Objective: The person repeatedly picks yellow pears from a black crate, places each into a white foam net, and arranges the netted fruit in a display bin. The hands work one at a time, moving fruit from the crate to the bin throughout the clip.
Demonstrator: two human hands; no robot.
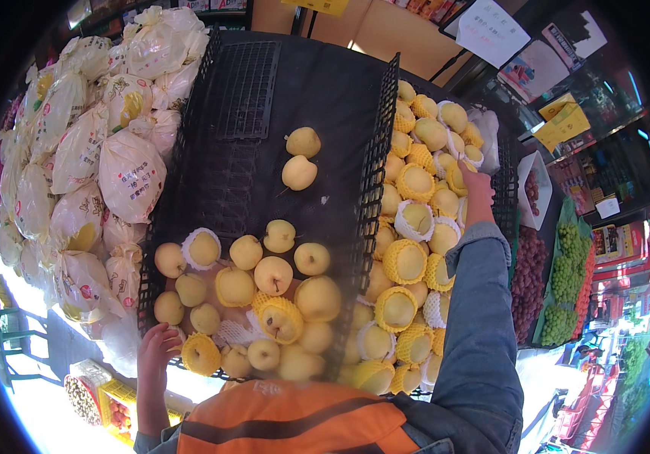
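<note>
My right hand reaches into the right-hand section of pears, its thumb side against a pear in a yellow foam net. Whether it grips that pear cannot be made out. At the near left corner of the middle section, my left hand hovers with loosely bent fingers beside a yellow-netted pear; nothing shows in it. Bare and netted pears are gathered at the near end of this section. Farther up, two bare pears lie together on the dark cloth.
Black plastic grid dividers separate the sections. Knotted white plastic bags of fruit are piled to the left. Past the right section are red grapes and green grapes. An empty net sleeve lies among the near pears.
</note>
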